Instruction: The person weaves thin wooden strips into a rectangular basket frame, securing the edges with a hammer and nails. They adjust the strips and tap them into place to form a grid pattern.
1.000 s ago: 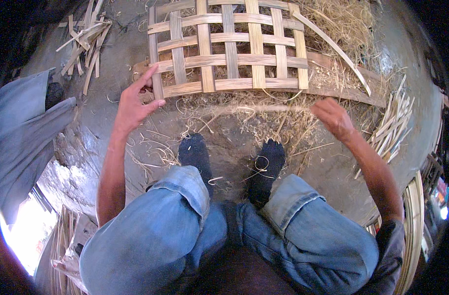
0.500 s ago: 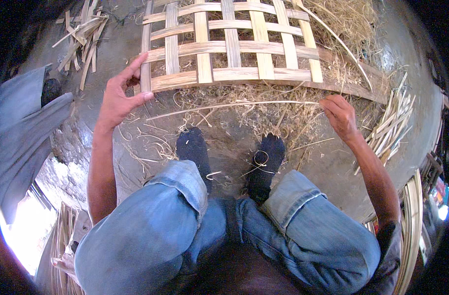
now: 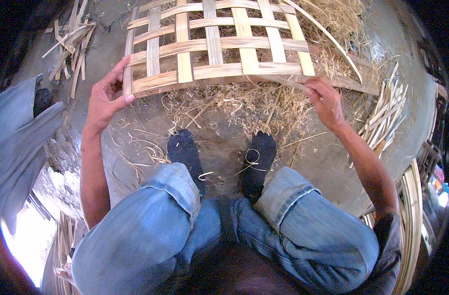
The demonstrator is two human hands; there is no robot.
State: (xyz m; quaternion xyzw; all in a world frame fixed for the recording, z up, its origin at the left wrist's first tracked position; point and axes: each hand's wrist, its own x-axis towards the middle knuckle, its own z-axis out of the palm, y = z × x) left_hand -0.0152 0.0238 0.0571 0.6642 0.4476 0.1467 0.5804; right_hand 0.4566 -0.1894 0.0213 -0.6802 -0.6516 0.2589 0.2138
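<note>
A flat panel of broad, pale bamboo-like strips (image 3: 212, 45) in an open over-and-under weave lies in front of me. At its near left corner, my left hand (image 3: 102, 101) grips the edge strip between thumb and fingers. By the near right corner, my right hand (image 3: 326, 101) is closed in a pinch on one end of a thin strip (image 3: 288, 83). That strip is blurred and runs leftward along the panel's near edge; its far end is hard to make out. A flat board (image 3: 345, 84) shows under the panel.
Curly shavings (image 3: 264, 101) cover the floor between panel and feet. Bundles of loose strips lie at right (image 3: 385, 115) and upper left (image 3: 77, 46). A curved strip (image 3: 327, 34) arcs beside the panel. Grey-blue cloth (image 3: 18, 128) is at far left, long slats (image 3: 410, 211) at lower right.
My right hand has moved forward and slightly left, bringing the thin strip from over the shavings up to the panel's near edge. My left hand keeps its grip; the whole view has shifted slightly.
</note>
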